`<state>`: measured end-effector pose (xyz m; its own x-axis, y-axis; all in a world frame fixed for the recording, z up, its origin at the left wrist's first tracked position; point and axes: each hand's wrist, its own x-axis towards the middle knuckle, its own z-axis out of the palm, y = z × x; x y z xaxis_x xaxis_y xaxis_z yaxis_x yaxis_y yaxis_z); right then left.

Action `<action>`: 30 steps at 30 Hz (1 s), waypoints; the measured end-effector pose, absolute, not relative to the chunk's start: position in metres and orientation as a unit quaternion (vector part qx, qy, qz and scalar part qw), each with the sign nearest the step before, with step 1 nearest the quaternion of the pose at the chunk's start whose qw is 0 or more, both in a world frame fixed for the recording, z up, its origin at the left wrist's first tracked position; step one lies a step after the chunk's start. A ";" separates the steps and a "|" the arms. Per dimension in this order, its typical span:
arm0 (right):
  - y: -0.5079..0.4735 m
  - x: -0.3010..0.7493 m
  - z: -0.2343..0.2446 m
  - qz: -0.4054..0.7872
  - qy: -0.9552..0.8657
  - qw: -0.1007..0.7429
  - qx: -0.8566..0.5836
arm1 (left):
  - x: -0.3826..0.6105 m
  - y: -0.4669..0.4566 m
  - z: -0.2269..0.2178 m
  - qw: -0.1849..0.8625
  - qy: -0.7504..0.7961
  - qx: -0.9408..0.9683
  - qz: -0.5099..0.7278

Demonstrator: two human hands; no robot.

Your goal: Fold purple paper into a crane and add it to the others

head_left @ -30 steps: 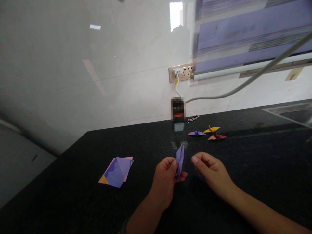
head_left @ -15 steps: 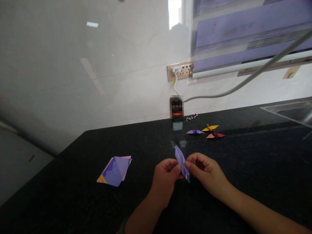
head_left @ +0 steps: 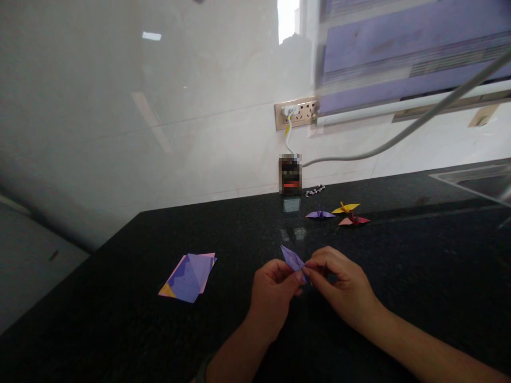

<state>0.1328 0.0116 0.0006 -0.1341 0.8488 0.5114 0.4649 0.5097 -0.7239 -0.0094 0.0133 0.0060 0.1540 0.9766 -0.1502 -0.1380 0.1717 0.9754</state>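
Between my two hands is a folded piece of purple origami paper (head_left: 293, 258), narrow and pointed at its upper left end. My left hand (head_left: 272, 292) pinches it from the left, thumb on top near the lower end. From the right, my right hand (head_left: 339, 276) grips its edge between thumb and forefinger. The paper's lower end is mostly hidden by my fingers. Both hands are just above the dark countertop (head_left: 131, 335).
Left lie purple and pink paper sheets (head_left: 191, 279). Beyond my hands sit a purple paper crane (head_left: 320, 214), a yellow crane (head_left: 345, 208) and a red crane (head_left: 354, 219). A pixelated dark box (head_left: 290, 174) with a grey cable (head_left: 359, 157) stands against the wall, beside a beaded strand (head_left: 315, 190).
The folded paper has tilted further to the left, and its lower tip with the yellow mark is now covered by my fingers. My right hand has closed in slightly toward my left.
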 end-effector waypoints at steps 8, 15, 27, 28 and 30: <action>0.011 0.131 0.000 0.214 -0.722 0.463 -0.468 | -0.010 0.013 0.003 0.600 0.454 0.467 0.465; 0.011 0.129 0.001 0.252 -0.704 0.447 -0.490 | -0.010 0.013 0.002 0.573 0.469 0.487 0.463; 0.006 0.129 -0.005 0.141 -0.747 0.438 -0.479 | -0.007 0.011 0.002 0.528 0.492 0.503 0.475; 0.006 0.129 -0.006 0.124 -0.755 0.437 -0.473 | -0.006 0.010 0.003 0.525 0.494 0.506 0.474; 0.007 0.129 -0.006 0.099 -0.765 0.432 -0.467 | -0.006 0.010 0.003 0.527 0.486 0.514 0.472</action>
